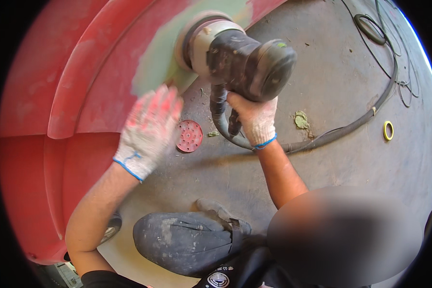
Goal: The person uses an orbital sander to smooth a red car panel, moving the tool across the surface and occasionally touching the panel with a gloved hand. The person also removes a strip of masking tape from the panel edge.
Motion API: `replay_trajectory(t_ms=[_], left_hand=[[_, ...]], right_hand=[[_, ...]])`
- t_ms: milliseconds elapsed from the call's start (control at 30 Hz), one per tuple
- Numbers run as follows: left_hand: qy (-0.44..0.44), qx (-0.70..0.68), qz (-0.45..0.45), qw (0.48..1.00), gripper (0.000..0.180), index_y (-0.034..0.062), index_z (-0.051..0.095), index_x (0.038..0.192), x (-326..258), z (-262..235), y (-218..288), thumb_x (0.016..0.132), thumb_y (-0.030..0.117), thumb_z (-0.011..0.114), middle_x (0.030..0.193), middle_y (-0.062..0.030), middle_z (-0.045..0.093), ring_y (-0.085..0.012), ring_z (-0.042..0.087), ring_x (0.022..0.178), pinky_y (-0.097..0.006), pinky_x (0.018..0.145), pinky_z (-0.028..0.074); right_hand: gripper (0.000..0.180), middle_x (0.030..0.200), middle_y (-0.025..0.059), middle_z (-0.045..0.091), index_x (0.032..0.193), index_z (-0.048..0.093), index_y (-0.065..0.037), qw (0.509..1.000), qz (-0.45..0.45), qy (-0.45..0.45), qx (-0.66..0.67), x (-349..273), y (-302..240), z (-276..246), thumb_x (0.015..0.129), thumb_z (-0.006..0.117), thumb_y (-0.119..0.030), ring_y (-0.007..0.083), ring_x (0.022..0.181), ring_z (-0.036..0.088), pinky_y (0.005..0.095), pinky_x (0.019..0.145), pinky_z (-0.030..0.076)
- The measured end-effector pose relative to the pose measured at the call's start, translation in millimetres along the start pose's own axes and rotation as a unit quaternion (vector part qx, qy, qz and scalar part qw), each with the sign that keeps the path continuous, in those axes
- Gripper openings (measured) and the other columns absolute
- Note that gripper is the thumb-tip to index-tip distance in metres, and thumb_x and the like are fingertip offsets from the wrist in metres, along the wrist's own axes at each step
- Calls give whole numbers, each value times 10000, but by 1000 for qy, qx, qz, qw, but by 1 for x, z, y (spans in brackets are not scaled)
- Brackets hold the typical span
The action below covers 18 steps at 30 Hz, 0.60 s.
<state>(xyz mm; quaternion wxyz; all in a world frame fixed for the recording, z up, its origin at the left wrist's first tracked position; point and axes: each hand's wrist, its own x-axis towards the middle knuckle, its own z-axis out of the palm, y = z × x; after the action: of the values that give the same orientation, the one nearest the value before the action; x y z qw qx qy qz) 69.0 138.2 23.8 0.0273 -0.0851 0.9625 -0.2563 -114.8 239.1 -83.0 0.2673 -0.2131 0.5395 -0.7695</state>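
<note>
My right hand (257,115), in a white knit glove with a blue cuff, grips the grey-black power sander (240,60) from below. The sander's round pad lies against a pale green filler patch (151,72) on the red car body panel (98,103). From the tool's underside hangs a ribbed dust hose (220,113). To the left, my left hand (149,132), in a white glove with reddish fingers, is held over the panel's lower edge. Its fingers are stretched out and somewhat blurred, with nothing in them; whether they touch the panel I cannot tell.
On the grey floor (331,163) lies a red perforated sanding disc (190,136) near my left hand. Farther right are a crumpled greenish scrap (301,120) and a yellow tape roll (388,130). The hose (341,135) curves toward cables at the upper right. My bent knee (177,240) is below.
</note>
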Motion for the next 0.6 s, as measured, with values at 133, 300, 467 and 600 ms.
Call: replay_trajectory(t_ms=[133,300,467,600], left_hand=[[73,209,-86,971,884,116,336,1467,45,-11,-30,756,516,676,1549,-47,308,-198,275,1433,-350,1176,178],[-36,231,-52,971,895,113,279,1493,65,2,-44,802,580,603,1589,-33,197,-162,165,1464,-331,1197,123],[-97,204,-8,974,929,117,307,1484,31,29,-29,739,534,672,1580,-27,229,-174,187,1458,-333,1199,118],[-5,200,-42,979,919,109,339,1468,33,2,-42,709,460,722,1569,-28,260,-185,239,1444,-336,1190,142]], right_hand=[[302,909,91,694,967,657,30,998,46,21,34,9,-5,-17,669,693,0,153,846,650,294,792,503],[268,851,73,693,923,673,29,997,66,26,21,7,-19,-25,661,709,-12,133,797,643,279,746,498],[281,863,77,697,934,667,30,998,57,10,40,7,-18,-27,662,714,-23,136,808,645,282,754,500],[298,894,99,700,955,662,27,999,29,7,33,3,-7,-23,670,721,-34,153,849,651,296,780,504]])
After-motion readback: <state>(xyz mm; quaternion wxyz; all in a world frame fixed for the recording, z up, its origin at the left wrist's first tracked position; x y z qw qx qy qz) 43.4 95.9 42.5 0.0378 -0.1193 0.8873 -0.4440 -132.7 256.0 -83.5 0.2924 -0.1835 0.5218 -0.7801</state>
